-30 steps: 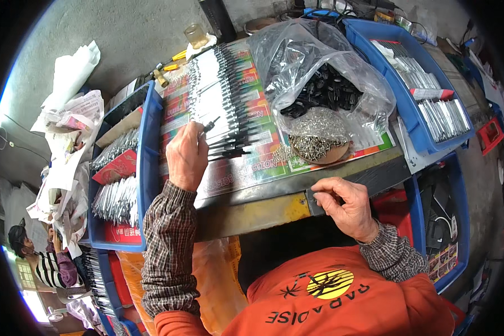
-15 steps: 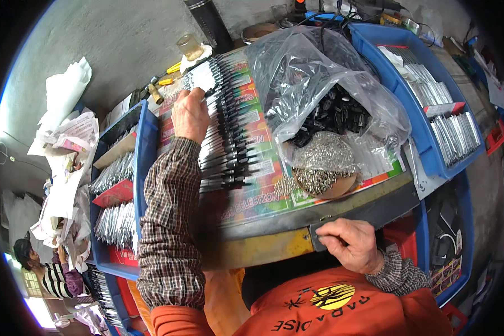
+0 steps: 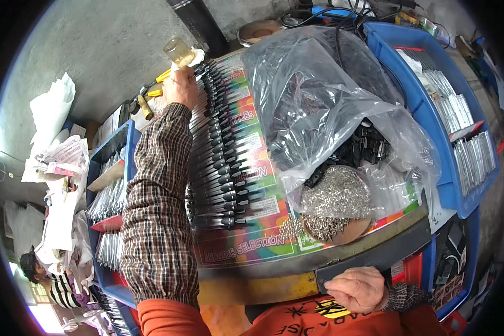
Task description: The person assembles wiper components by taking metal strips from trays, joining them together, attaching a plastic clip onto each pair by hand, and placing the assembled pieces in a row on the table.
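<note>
Workshop, hand-assembly type by the look of it. Evidence: worn bench (image 3: 235,273) w/ long row of slim black & silver parts (image 3: 223,173) laid side by side; heap of tiny metal pcs (image 3: 333,199) on a round brown dish (image 3: 357,232); big clear plastic bag (image 3: 297,106) w/ loose black pcs (image 3: 371,143) in its mouth. Left blue bin (image 3: 130,150) & right blue bin (image 3: 452,196) both packed w/ slim silvery pcs (image 3: 476,159). Also yellow-handled tools (image 3: 162,76), blk cables (image 3: 341,42), bare grey wall (image 3: 106,56), & 2nd person (image 3: 61,288) in bkgd, striped top.
</note>
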Demonstrator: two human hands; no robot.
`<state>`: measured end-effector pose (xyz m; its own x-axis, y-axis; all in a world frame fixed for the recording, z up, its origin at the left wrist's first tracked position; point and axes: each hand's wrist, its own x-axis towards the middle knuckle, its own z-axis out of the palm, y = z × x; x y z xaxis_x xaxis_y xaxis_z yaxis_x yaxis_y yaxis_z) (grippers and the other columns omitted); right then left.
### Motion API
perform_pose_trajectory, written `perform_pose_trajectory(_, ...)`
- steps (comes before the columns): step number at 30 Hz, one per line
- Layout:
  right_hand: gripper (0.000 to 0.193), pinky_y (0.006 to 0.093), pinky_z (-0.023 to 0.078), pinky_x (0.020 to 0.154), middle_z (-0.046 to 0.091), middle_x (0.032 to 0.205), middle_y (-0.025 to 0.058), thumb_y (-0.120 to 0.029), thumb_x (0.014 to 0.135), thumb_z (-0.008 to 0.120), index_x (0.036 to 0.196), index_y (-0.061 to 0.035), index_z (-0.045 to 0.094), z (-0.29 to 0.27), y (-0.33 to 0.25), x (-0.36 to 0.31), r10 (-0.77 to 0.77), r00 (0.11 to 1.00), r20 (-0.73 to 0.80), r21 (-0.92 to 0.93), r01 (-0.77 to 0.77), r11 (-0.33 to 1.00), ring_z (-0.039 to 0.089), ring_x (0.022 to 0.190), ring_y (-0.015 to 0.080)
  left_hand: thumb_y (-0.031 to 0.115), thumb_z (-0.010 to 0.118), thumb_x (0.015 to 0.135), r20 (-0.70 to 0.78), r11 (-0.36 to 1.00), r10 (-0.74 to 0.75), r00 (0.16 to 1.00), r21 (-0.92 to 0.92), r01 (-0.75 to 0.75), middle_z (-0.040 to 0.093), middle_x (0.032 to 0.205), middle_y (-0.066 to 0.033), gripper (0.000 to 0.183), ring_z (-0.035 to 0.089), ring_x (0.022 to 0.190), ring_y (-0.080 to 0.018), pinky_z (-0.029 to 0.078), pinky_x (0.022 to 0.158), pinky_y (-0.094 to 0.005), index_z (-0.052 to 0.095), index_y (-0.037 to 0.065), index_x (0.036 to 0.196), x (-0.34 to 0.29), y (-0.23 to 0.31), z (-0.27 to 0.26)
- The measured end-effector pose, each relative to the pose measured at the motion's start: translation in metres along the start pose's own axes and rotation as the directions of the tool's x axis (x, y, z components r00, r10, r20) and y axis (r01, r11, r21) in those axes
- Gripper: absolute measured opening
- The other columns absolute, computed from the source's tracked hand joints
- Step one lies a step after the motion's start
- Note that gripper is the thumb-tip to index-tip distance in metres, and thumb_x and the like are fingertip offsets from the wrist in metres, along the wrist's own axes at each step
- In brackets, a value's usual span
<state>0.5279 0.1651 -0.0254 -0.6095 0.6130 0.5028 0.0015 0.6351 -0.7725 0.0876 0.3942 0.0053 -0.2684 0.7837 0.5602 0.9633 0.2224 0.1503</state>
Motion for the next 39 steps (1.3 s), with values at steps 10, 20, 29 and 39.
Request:
perform_pose_trajectory(10, 0.025, 0.0289, 0.051, 0.049, 0.065, 0.076, 0.0063, -0.001, 0.071, 0.074, 0.094, -0.0036, 0.065, -0.004, -0.002, -0.004, 0.045, 0.997, 0.069, -0.040, -0.042, 0.998, 0.063, 0.057, 0.0190, 0.011, 0.065, 0.079, -0.064, 0.992, 0.072, 0.995, -0.097, -0.078, 0.070, 0.088, -0.0160, 0.019, 0.068, 0.084, -0.0292, 0.052, 0.077, -0.0366, 0.072, 0.009, 0.097, 0.024, -0.019, 0.040)
perform_pose_trajectory(20, 0.027, 0.0290, 0.051, 0.051, 0.066, 0.079, 0.0065, -0.002, 0.070, 0.075, 0.095, -0.0035, 0.065, -0.007, -0.003, -0.004, 0.074, 0.989, 0.129, -0.014, -0.073, 0.997, 0.064, 0.059, 0.0195, 0.011, 0.065, 0.082, 0.063, 0.980, -0.006, 0.998, -0.200, 0.019, 0.071, 0.094, -0.0142, 0.022, 0.068, 0.090, -0.0282, 0.051, 0.083, -0.0352, 0.070, 0.009, 0.103, 0.021, -0.014, 0.033)
perform_pose_trajectory(29, 0.024, 0.0301, 0.052, 0.051, 0.066, 0.075, 0.0077, 0.000, 0.073, 0.071, 0.096, -0.0036, 0.064, -0.003, -0.004, 0.000, 0.025, 0.999, 0.046, -0.035, -0.023, 0.999, 0.063, 0.058, 0.0206, 0.006, 0.065, 0.080, 0.016, 0.989, 0.109, 0.994, -0.097, -0.107, 0.068, 0.101, -0.0164, 0.029, 0.066, 0.094, -0.0316, 0.050, 0.084, -0.0371, 0.068, 0.011, 0.108, 0.007, -0.002, 0.008)
perform_pose_trajectory(39, 0.019, 0.0335, 0.052, 0.054, 0.064, 0.074, 0.0107, 0.000, 0.075, 0.069, 0.093, -0.0015, 0.062, -0.003, -0.003, 0.002, 0.024, 0.998, 0.066, -0.106, -0.017, 0.994, 0.064, 0.061, 0.0257, 0.012, 0.065, 0.078, 0.129, 0.938, 0.337, 0.933, 0.034, -0.344, 0.067, 0.087, -0.0189, 0.022, 0.066, 0.078, -0.0333, 0.052, 0.071, -0.0381, 0.070, 0.008, 0.099, -0.041, -0.003, -0.089)
